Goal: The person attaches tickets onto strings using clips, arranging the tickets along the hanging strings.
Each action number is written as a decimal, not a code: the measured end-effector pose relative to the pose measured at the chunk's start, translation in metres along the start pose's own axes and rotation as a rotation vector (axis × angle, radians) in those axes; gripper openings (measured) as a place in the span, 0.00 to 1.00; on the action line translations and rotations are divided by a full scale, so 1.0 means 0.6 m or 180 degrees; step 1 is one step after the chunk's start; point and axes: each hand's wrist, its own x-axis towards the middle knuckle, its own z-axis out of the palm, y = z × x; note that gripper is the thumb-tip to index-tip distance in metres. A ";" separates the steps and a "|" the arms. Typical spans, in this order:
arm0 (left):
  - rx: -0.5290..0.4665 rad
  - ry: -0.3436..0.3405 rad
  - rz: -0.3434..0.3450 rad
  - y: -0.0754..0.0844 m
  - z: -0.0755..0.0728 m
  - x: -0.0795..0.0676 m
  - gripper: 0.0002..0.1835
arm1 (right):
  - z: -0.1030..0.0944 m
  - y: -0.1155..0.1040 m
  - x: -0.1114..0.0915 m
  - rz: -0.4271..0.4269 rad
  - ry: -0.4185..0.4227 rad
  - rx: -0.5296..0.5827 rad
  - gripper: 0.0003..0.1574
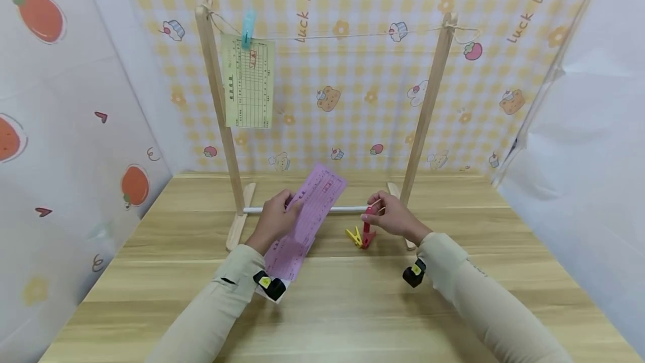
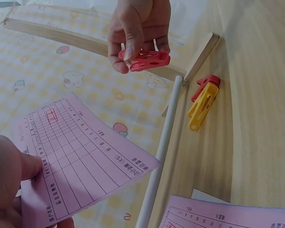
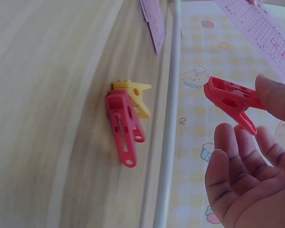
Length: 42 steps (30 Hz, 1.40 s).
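My left hand (image 1: 276, 218) grips a pink printed slip (image 1: 317, 198) by its edge, thumb on the face in the left wrist view. The slip is tilted above the table. More pink slips (image 1: 284, 259) lie below it, partly hidden by the left forearm. My right hand (image 1: 393, 216) pinches a red clothespin (image 3: 230, 97) by a handle, its other fingers spread apart. Beneath that hand, another red clothespin (image 3: 121, 126) and a yellow clothespin (image 3: 135, 90) lie together on the table. A light blue clothespin (image 1: 247, 29) holds a yellow-green slip (image 1: 249, 83) on the string.
A thin string (image 1: 332, 36) runs between a left wooden post (image 1: 216, 94) and a right wooden post (image 1: 428, 105). A white rod (image 1: 347, 208) joins them low down. Behind hangs a checked cloth (image 1: 327, 133). The tabletop (image 1: 353, 307) is wood-grained.
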 end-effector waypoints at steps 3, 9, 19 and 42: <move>-0.0049 0.0003 -0.0027 0.005 -0.002 0.001 0.08 | -0.001 -0.011 0.000 0.0006 0.0027 -0.0008 0.24; -0.0188 -0.0063 -0.0231 0.013 -0.003 0.002 0.09 | -0.003 -0.023 0.007 -0.0013 0.0029 -0.0004 0.23; -0.0343 0.0020 -0.0042 0.014 -0.009 0.009 0.09 | -0.008 -0.041 0.017 -0.0175 0.0064 -0.0071 0.19; -0.0511 0.0337 0.0197 0.054 -0.021 0.035 0.10 | -0.028 -0.096 0.034 -0.0329 0.0143 -0.0091 0.18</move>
